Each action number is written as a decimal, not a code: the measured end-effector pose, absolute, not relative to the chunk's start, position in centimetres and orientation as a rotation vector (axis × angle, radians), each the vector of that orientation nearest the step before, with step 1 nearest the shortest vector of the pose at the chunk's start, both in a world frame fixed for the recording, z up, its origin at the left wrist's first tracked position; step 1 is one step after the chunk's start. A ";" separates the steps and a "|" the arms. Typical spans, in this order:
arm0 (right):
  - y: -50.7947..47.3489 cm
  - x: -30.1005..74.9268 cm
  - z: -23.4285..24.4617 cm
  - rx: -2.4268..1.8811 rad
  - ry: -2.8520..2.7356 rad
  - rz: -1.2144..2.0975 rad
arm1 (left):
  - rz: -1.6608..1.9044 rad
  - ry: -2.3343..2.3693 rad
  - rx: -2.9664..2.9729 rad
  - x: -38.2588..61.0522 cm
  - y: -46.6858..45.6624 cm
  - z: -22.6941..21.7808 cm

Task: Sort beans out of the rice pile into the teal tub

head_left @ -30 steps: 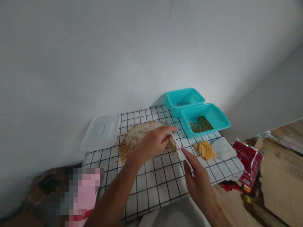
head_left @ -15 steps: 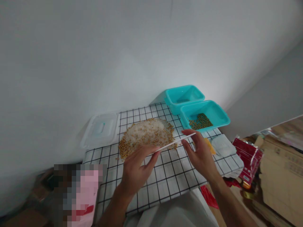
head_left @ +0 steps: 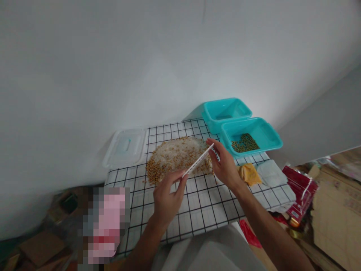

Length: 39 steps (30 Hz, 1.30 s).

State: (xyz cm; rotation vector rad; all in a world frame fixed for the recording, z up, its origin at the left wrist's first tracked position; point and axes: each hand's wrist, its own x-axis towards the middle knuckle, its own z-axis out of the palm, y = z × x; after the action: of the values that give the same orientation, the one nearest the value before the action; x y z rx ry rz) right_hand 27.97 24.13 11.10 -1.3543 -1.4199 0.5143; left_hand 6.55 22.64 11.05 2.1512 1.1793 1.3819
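Above the table, both hands hold a thin white flat piece with small slots [head_left: 198,160], seen nearly edge-on and tilted up to the right. My left hand [head_left: 170,192] pinches its near left end between thumb and fingers. The far right end is gripped by my right hand [head_left: 225,165]. Behind and below it lies a spread pile of white grains mixed with yellow soybeans [head_left: 177,152]. To the right, a turquoise bin [head_left: 265,137] contains a heap of dark green beans [head_left: 246,143].
A second turquoise bin [head_left: 217,126] stands behind the first by the wall. At the left lies a clear lid [head_left: 137,148]. A yellow cloth [head_left: 249,174] and a clear lid-like piece [head_left: 272,173] sit right of my right hand on the grid-patterned tablecloth [head_left: 194,203].
My right hand has moved left and up, tilting the white piece more steeply and showing its slots. The view has shifted slightly, and the yellow cloth shows more.
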 end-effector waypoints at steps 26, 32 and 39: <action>12.3 32.2 15.3 -1.658 -1.413 0.472 | 1.108 0.741 2.183 8.7 26.0 16.5; 7.2 31.9 13.6 -2.046 -1.447 0.113 | 0.708 0.391 2.325 14.1 28.7 17.4; -0.9 30.5 11.9 -1.940 -1.557 -0.003 | 0.378 0.230 2.448 12.2 24.1 19.2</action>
State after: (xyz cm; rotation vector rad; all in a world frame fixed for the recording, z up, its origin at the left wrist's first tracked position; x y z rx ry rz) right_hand 30.54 -0.85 11.92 -1.9401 -1.5568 -0.0027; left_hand 12.20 24.07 19.19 2.4482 0.2296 0.3782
